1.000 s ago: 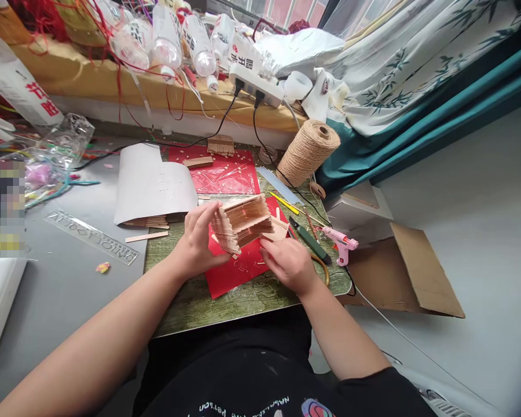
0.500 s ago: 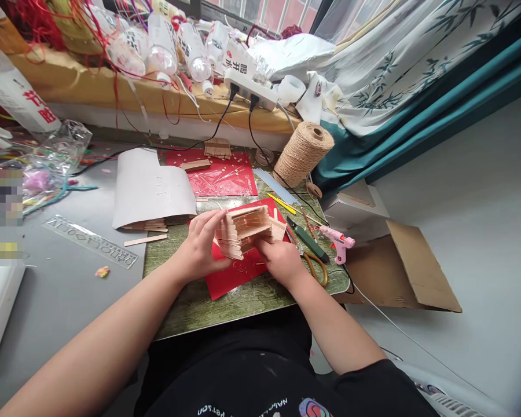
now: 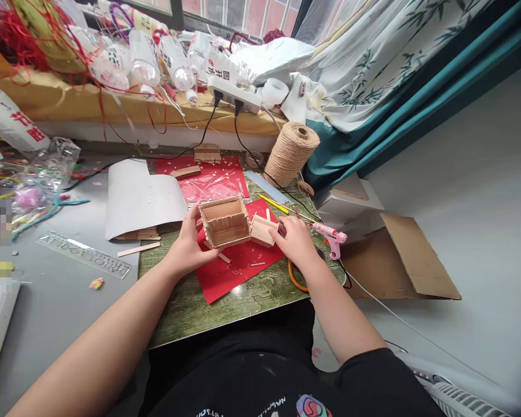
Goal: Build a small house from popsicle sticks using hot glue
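A small house built of wooden craft sticks (image 3: pixel 226 223) stands on a red sheet (image 3: pixel 237 260) on the green mat (image 3: pixel 243 298). My left hand (image 3: pixel 190 246) grips its left side, fingers curled round the wall. A smaller stick box (image 3: pixel 263 230) adjoins the house on the right. My right hand (image 3: pixel 296 243) rests beside that box, fingertips touching its right side, fingers loosely bent. Loose sticks lie on the red sheet in front of the house.
A pink glue gun (image 3: pixel 332 237) and orange-handled scissors (image 3: pixel 296 278) lie right of my right hand. A twine spool (image 3: pixel 290 153), a power strip (image 3: pixel 234 95), a folded grey card (image 3: pixel 143 200), a clear ruler (image 3: pixel 84 255) and flattened cardboard (image 3: pixel 399 260) surround the mat.
The stick house was held tilted on its side in both hands; now it stands upright on the red sheet. My right hand has moved to the small box's right side.
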`<state>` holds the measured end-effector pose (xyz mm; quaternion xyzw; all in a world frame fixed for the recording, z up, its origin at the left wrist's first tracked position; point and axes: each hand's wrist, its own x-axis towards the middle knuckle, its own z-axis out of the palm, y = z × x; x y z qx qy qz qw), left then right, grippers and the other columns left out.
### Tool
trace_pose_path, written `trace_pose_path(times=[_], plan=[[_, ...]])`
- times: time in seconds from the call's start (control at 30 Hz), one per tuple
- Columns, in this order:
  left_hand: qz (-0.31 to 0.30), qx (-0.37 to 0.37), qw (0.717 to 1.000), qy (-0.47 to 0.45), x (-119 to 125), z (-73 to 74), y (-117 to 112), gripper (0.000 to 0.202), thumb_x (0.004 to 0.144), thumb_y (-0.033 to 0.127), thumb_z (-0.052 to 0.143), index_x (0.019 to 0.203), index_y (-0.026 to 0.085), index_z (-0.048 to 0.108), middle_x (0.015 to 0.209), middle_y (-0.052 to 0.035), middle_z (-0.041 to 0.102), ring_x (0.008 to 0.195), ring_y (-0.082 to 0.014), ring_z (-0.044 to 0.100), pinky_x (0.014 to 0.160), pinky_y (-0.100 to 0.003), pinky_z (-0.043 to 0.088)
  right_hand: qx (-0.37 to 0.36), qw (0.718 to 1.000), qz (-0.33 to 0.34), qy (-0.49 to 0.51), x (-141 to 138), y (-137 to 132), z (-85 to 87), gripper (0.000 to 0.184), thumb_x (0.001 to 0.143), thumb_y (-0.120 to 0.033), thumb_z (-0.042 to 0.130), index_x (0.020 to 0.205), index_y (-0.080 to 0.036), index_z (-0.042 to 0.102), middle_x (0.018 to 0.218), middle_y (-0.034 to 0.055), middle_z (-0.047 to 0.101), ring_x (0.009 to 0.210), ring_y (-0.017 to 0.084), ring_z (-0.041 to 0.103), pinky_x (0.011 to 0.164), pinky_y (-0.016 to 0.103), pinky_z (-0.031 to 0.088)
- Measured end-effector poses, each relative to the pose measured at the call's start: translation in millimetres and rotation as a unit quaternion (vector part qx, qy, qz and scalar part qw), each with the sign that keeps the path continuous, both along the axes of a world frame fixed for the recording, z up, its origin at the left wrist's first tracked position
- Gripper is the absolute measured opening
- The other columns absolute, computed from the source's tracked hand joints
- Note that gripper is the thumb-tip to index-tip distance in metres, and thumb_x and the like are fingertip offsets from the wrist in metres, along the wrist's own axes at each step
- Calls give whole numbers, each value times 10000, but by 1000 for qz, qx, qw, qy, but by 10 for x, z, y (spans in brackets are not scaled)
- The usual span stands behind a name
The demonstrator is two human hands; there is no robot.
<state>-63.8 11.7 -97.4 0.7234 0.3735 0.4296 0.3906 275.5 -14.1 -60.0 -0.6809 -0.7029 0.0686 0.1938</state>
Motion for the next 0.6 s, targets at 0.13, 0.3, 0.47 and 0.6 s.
trace_pose_path(times=[0.13, 0.3, 0.47, 0.6], plan=[[-32, 31, 999, -30, 12, 41, -22, 1277, 755, 293, 946, 1728, 329, 120, 1764, -192, 290, 1635, -421, 370, 1352, -623, 335, -31, 994, -9, 108, 21, -28, -68, 346, 948, -451, 725, 1195, -211, 700, 1234, 133, 725, 1184, 347, 666, 1083, 545, 536], [-24, 124, 990, -69, 67, 29, -56, 1214, 760, 356, 953, 1689, 368, 171, 1659, -169, 406, 1544, -389, 492, 1303, -625, 417, -48, 953, -11, 300, 1, -227, -142, 394, 883, -451, 806, 1178, -258, 629, 1192, 66, 735, 975, 249, 719, 903, 440, 618], [21, 227, 969, -93, 91, -22, -32, 1217, 683, 392, 1004, 1639, 446, 252, 1573, -117, 455, 1529, -390, 495, 1296, -673, 411, 68, 908, -14, 413, 4, -322, -115, 554, 890, -389, 824, 1372, -276, 577, 1268, 93, 701, 1110, 252, 722, 974, 434, 628], [5, 184, 981, -57, 54, -40, -45, 1222, 712, 398, 986, 1668, 401, 225, 1627, -136, 421, 1552, -396, 476, 1293, -661, 428, 213, 873, -10, 439, 5, -428, 182, 561, 961, -355, 768, 1475, -306, 547, 1388, 105, 648, 1262, 254, 682, 1125, 466, 580]])
